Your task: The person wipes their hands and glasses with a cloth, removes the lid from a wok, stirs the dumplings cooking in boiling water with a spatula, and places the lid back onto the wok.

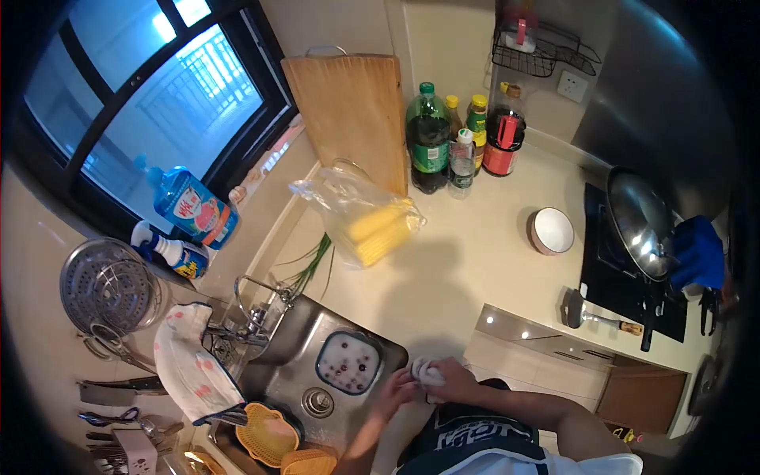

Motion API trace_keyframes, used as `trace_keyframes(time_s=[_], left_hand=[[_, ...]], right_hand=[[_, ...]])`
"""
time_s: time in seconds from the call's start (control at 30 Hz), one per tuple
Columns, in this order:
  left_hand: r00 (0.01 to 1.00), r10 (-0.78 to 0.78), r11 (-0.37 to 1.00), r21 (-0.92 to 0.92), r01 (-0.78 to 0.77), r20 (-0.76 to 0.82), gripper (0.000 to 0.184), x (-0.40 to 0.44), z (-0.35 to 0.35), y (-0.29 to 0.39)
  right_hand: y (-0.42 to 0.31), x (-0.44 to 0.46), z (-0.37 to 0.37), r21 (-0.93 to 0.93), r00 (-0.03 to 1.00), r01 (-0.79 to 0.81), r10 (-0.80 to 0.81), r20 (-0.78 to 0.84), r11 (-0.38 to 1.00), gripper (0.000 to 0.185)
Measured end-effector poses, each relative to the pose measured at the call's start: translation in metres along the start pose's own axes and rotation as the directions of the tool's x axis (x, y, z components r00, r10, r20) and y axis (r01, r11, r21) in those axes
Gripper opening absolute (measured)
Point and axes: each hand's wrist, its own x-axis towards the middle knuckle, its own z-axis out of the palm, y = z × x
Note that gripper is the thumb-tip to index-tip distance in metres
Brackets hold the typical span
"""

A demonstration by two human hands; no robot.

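Observation:
At the counter's front edge, just right of the sink, my two hands are together on a bunched white cloth (427,370). My right hand (454,381) is closed around its right side. From the left, my left hand (396,393) presses its bent fingers against the cloth; part of its grip is hidden. Close by in the steel sink (294,396), a rectangular tub (348,362) holds whitish liquid with several small dark red round pieces. Yellow plastic baskets (269,435) sit at the sink's lower side.
Corn cobs in a clear plastic bag (368,222) lie on the counter beside green stalks (313,265). Behind stand a wooden cutting board (348,119) and several bottles (431,146). A bowl (552,231), a ladle (606,318) and a wok (637,222) are to the right.

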Motion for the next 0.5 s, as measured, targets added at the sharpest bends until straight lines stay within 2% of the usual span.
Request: trace_keyframes(time_s=[0.03, 0.07, 0.1, 0.13, 0.17, 0.2, 0.27, 0.3, 0.33, 0.4, 0.43, 0.47, 0.5], left_hand=[[0.999, 0.0, 1.0, -0.017, 0.001, 0.038, 0.049, 0.003, 0.023, 0.004], [0.997, 0.0, 0.999, -0.033, 0.002, 0.074, 0.053, 0.005, 0.043, 0.01], [0.997, 0.001, 0.999, -0.034, 0.002, 0.08, 0.053, 0.014, 0.049, 0.008], [0.986, 0.157, 0.987, 0.022, -0.159, 0.063, 0.05, 0.026, 0.051, 0.006], [0.949, 0.309, 0.946, 0.085, -0.313, 0.059, 0.048, 0.035, 0.052, 0.006], [0.95, 0.301, 0.946, 0.096, -0.308, 0.08, 0.048, 0.037, 0.052, 0.017], [0.927, 0.267, 0.904, 0.264, -0.336, 0.263, 0.041, 0.042, 0.048, 0.048], [0.922, 0.269, 0.853, 0.377, -0.362, 0.277, 0.038, 0.041, 0.048, 0.062], [0.914, 0.273, 0.783, 0.481, -0.393, 0.302, 0.035, 0.04, 0.052, 0.076], [0.955, 0.179, 0.913, 0.322, -0.251, 0.236, 0.036, 0.038, 0.072, 0.087], [0.942, 0.159, 0.906, 0.335, -0.258, 0.295, 0.036, 0.038, 0.083, 0.087], [0.917, 0.182, 0.98, 0.007, -0.197, 0.354, 0.037, 0.038, 0.092, 0.087], [0.896, 0.211, 0.946, -0.313, -0.086, 0.391, 0.039, 0.039, 0.1, 0.086]], right_hand=[[0.005, -0.006, 0.005, 0.147, 0.991, -0.038, 0.056, -0.121, 0.988, 0.063], [-0.001, -0.012, -0.001, 0.143, 0.991, -0.043, 0.06, -0.123, 0.989, 0.063], [-0.013, -0.017, -0.013, 0.27, 0.978, -0.05, 0.102, -0.18, 0.962, 0.062], [-0.021, -0.02, -0.025, 0.396, 0.961, -0.046, 0.149, -0.233, 0.917, 0.062], [-0.024, -0.02, -0.035, 0.363, 0.93, 0.105, 0.037, -0.365, 0.926, 0.045], [-0.023, -0.021, -0.041, 0.366, 0.922, 0.102, 0.05, -0.384, 0.925, 0.045], [-0.012, -0.031, -0.06, 0.701, 0.918, -0.105, 0.339, -0.204, 0.706, 0.026], [-0.011, -0.038, -0.067, 0.602, 0.905, 0.013, 0.246, -0.346, 0.798, 0.018], [-0.014, -0.047, -0.072, 0.599, 0.869, 0.007, 0.292, -0.4, 0.801, 0.018], [-0.022, -0.056, -0.08, 0.615, 0.873, 0.088, 0.236, -0.426, 0.783, 0.018], [-0.022, -0.06, -0.083, 0.655, 0.877, 0.1, 0.245, -0.413, 0.749, 0.018], [-0.021, -0.064, -0.082, 0.695, 0.886, 0.116, 0.243, -0.396, 0.71, 0.017], [-0.009, -0.064, -0.071, 0.782, 0.901, 0.166, 0.231, -0.368, 0.601, 0.017]])
